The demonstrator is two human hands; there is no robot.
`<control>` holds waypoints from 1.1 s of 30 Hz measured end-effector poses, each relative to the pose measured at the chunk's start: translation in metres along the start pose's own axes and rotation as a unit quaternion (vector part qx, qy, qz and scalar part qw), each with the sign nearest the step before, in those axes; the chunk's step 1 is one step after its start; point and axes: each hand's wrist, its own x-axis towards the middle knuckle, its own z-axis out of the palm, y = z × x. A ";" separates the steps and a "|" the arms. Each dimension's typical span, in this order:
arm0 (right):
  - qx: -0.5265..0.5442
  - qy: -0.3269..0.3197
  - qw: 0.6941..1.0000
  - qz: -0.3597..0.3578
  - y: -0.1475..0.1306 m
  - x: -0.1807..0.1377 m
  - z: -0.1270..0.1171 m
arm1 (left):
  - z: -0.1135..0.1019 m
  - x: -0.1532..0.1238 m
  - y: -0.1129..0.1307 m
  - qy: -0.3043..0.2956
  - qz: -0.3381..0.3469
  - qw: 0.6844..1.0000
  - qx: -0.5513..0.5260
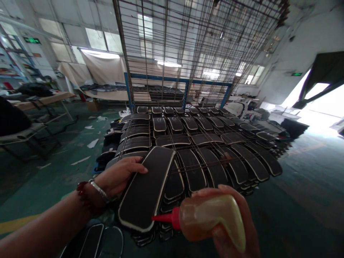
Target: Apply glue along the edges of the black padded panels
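Many black panels [191,170]: lay in rows across stacked wire grids, each edged with a pale line.
Wire grids [165,36]: rose upright behind the rows, leaning over a blue metal frame [186,94].
Green floor [53,175]: was littered with white scraps [92,143] on the left, with a yellow stripe [16,224] low in that corner.
Workshop sides: a tan-topped table [45,100] stood at left, beige cloth [103,68] hung under the windows [113,42], and a bright doorway [325,114] showed at right.
Left hand [125,177]: gripped the held panel [146,190] by its left edge, thumb on the black face; the forearm reached in from the lower left, wearing a red bead bracelet [82,193].
Held panel: slanted above the nearest rows, its lower end towards the wearer.
Right hand [247,218]: was wrapped around an amber squeeze bottle [196,216], tipped sideways.
Red nozzle [166,217]: pointed left, tip at the held panel's lower right edge; contact could not be told.
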 end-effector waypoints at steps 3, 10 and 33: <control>0.004 -0.002 1.000 0.010 0.002 0.000 -0.001 | -0.001 0.001 0.001 0.016 0.004 1.000 -0.003; 0.151 -0.038 0.971 0.182 0.033 0.010 -0.007 | 0.002 0.003 0.003 0.059 0.026 0.998 -0.014; 0.032 -0.101 0.992 0.061 0.027 0.094 -0.015 | 0.023 -0.001 -0.027 -0.016 -0.011 0.999 -0.040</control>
